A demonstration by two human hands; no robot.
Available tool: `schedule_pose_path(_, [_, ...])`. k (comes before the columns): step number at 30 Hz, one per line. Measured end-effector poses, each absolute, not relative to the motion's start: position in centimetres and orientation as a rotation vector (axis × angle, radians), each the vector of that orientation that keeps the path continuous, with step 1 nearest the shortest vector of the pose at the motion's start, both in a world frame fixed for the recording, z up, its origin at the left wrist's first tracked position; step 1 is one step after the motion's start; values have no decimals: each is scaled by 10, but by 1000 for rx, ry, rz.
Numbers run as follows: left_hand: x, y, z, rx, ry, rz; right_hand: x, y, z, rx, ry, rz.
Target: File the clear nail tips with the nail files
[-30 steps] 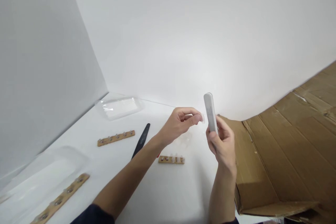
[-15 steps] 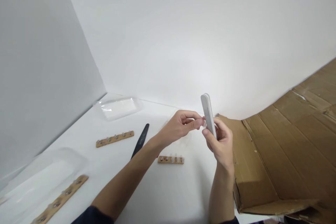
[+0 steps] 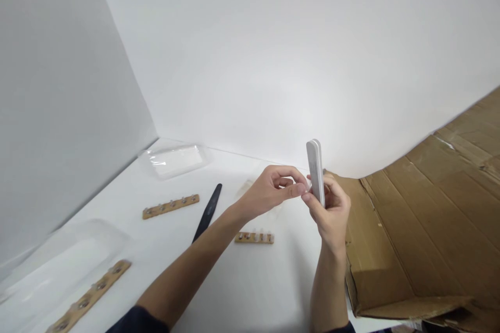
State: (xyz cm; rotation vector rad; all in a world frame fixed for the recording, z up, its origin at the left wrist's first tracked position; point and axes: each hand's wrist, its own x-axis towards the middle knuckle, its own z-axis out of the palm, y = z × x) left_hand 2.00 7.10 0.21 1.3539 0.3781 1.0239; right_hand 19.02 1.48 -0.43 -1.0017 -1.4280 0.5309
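My right hand grips a light grey nail file upright, thumb on its near side and fingers behind. My left hand pinches a small, clear piece that looks like a false nail tip, against or very close to the file's face. The fingers partly hide that piece. Below my hands lies a short wooden strip with clear nail tips standing on it. Left of my forearm is a black nail file, partly covered by the arm.
Another wooden strip with clear tips lies further left, and a third strip is at the lower left. A clear plastic packet lies near the back wall. More clear plastic is at left. Cardboard borders the right side.
The grey nail file has shifted slightly right and turned more upright in my right hand. My left hand has followed it a little to the right, still pinching the clear piece.
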Motion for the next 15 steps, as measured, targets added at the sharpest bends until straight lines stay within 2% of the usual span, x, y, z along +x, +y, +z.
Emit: schedule_pose_path(15, [21, 70, -3, 1295, 362, 976, 186, 11, -1, -1053, -1417, 483])
